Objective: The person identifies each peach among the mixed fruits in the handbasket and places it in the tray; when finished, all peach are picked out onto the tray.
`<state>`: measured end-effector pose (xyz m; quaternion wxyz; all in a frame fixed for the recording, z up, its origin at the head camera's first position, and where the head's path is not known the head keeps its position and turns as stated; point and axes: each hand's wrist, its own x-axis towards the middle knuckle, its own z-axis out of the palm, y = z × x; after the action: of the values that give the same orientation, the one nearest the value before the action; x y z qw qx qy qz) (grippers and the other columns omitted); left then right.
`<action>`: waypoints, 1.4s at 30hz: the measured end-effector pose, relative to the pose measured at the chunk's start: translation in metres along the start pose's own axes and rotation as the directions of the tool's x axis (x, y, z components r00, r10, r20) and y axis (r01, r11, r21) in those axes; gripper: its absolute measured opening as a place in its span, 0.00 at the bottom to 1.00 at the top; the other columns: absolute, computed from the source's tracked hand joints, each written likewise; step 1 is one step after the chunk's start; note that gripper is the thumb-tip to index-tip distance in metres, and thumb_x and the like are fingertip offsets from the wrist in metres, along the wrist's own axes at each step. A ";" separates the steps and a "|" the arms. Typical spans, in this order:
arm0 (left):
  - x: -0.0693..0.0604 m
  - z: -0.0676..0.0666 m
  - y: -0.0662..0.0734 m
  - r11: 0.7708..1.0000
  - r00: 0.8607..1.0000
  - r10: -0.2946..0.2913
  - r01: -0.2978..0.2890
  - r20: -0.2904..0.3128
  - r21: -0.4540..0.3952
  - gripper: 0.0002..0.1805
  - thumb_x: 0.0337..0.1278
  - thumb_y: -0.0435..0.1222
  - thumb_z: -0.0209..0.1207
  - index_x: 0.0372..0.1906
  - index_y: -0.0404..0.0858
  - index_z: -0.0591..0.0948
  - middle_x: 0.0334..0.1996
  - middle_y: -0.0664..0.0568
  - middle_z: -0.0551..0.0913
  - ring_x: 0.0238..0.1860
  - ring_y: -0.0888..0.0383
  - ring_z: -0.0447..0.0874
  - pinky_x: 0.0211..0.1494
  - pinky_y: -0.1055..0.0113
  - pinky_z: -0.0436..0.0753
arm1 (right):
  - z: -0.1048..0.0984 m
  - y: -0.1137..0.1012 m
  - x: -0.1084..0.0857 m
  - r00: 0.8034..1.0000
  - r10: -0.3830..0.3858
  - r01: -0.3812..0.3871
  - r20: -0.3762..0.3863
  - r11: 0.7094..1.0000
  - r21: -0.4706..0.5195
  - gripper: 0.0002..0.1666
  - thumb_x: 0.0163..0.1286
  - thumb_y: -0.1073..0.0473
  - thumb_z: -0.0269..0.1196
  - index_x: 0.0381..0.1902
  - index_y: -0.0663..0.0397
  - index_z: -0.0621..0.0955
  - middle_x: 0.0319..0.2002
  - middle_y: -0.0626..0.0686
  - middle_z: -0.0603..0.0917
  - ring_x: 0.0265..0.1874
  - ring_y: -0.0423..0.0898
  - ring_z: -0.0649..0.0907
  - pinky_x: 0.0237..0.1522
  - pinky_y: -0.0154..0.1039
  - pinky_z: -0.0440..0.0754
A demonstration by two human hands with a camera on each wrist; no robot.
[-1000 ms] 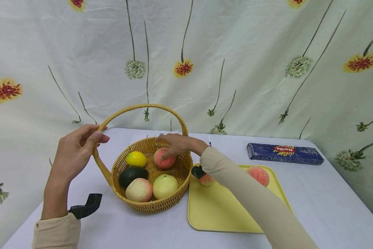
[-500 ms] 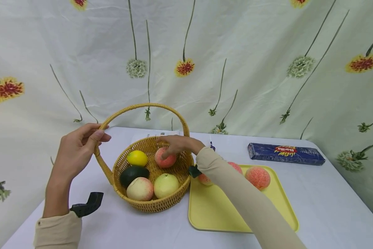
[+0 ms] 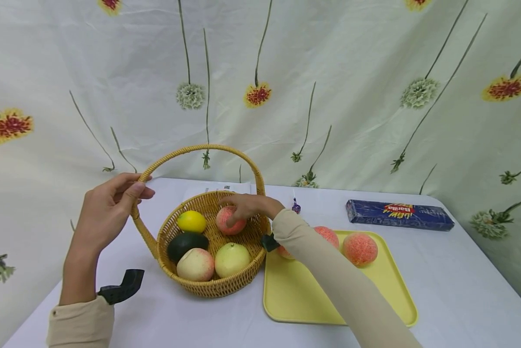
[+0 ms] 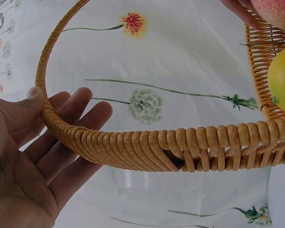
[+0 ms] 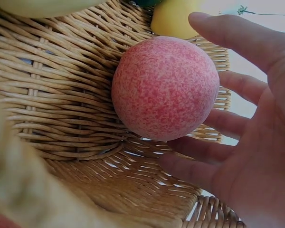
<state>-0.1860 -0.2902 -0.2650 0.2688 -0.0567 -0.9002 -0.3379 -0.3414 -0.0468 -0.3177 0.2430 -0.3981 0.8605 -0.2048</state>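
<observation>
My left hand (image 3: 108, 208) holds the left side of the wicker basket's handle (image 3: 199, 148), thumb on one side and fingers on the other, as the left wrist view confirms. Inside the basket (image 3: 219, 290), my right hand (image 3: 252, 207) is at a pink peach (image 3: 229, 222). In the right wrist view the peach (image 5: 166, 88) rests against the wicker while the right hand (image 5: 247, 128) spreads its fingers around its far side, thumb apart from it. A yellow lemon (image 3: 192, 222), a dark green fruit (image 3: 186, 245), a pale peach (image 3: 195, 265) and a yellow-green fruit (image 3: 232, 260) share the basket.
Right of the basket lies a yellow tray (image 3: 304, 299) with pink peaches (image 3: 360, 249), partly behind the right sleeve. A blue Barilla box (image 3: 399, 215) lies behind it. A small wrapped lollipop (image 3: 296, 207) and white paper (image 3: 199, 188) are near the back edge.
The right hand has shifted slightly right and down beside the peach, and its forearm now uncovers more of the tray's peaches and the lollipop. The left hand keeps its hold on the handle.
</observation>
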 end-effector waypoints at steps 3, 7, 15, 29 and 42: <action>0.000 0.000 0.000 1.000 1.000 0.001 -0.001 -0.002 0.002 0.17 0.70 0.43 0.51 0.55 0.38 0.79 0.37 0.44 0.86 0.34 0.77 0.76 0.35 0.85 0.75 | 0.000 0.000 0.000 1.000 0.004 -0.004 0.004 1.000 0.000 0.40 0.65 0.58 0.62 0.73 0.50 0.61 0.71 0.56 0.63 0.65 0.50 0.68 0.62 0.42 0.70; 0.000 0.000 0.000 1.000 1.000 0.003 -0.003 -0.004 0.001 0.17 0.70 0.42 0.51 0.54 0.37 0.79 0.37 0.42 0.86 0.34 0.77 0.76 0.35 0.85 0.75 | 0.000 -0.001 -0.001 1.000 0.011 -0.011 -0.003 1.000 -0.028 0.38 0.66 0.57 0.62 0.72 0.51 0.63 0.70 0.55 0.65 0.65 0.50 0.68 0.61 0.42 0.70; 0.000 0.001 0.000 1.000 1.000 0.002 -0.002 -0.002 -0.004 0.17 0.70 0.43 0.51 0.55 0.38 0.78 0.37 0.44 0.86 0.34 0.77 0.76 0.35 0.85 0.75 | 0.001 -0.001 -0.002 0.999 0.025 -0.026 -0.024 0.998 -0.051 0.32 0.65 0.57 0.63 0.66 0.51 0.69 0.64 0.56 0.70 0.59 0.51 0.73 0.55 0.41 0.75; 0.000 0.000 0.000 1.000 1.000 -0.003 0.003 -0.003 -0.007 0.17 0.69 0.43 0.52 0.54 0.38 0.79 0.35 0.48 0.86 0.34 0.76 0.77 0.35 0.85 0.76 | 0.002 -0.002 -0.004 0.999 0.040 -0.039 0.006 0.996 -0.083 0.34 0.68 0.62 0.61 0.70 0.51 0.64 0.68 0.56 0.66 0.64 0.51 0.69 0.59 0.42 0.73; 0.000 0.000 0.000 1.000 1.000 -0.010 0.010 0.003 0.003 0.17 0.70 0.43 0.51 0.55 0.38 0.78 0.37 0.44 0.86 0.34 0.76 0.76 0.35 0.85 0.76 | 0.002 -0.002 -0.003 0.999 0.044 -0.042 0.009 0.989 -0.144 0.34 0.68 0.58 0.62 0.70 0.51 0.65 0.69 0.55 0.66 0.65 0.50 0.69 0.59 0.41 0.74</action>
<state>-0.1856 -0.2900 -0.2652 0.2659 -0.0525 -0.9013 -0.3378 -0.3373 -0.0462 -0.3173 0.2234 -0.3973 0.8798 -0.1347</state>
